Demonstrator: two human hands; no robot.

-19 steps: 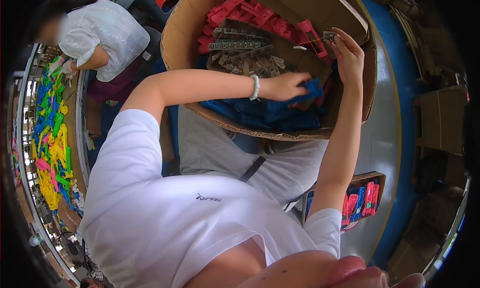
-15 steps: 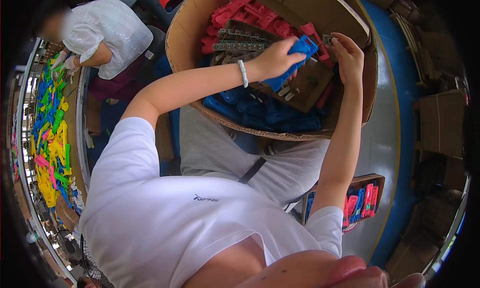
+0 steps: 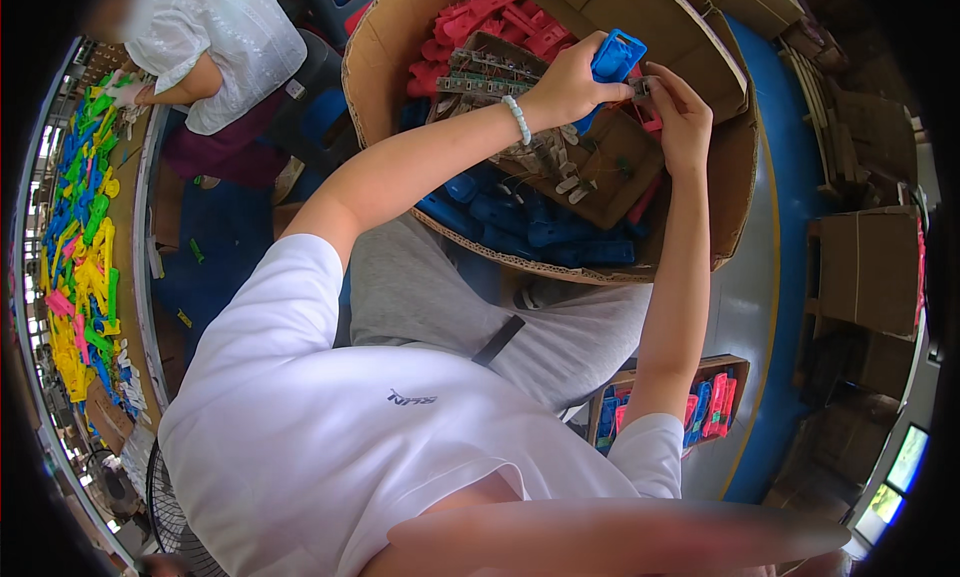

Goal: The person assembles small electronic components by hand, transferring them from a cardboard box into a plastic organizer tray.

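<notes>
Over a large cardboard box, my left hand grips a blue plastic shell, its hollow side tilted up. Close beside it, my right hand pinches a small circuit board against the shell's near end; fingers partly cover the board. Beneath my hands is an inner cardboard tray with thin wires and small white pieces. Strips of circuit boards lie left of it. Red plastic shells are heaped at the far side, blue plastic shells at the near side.
At lower right, a smaller box holds red and blue pieces. Left, another person works at a table heaped with colourful plastic parts. A fan stands at lower left, and cartons are stacked on the right.
My left hand has moved up and right with the blue shell, which has turned hollow side up. The circuit board in my right hand has come together with it.
</notes>
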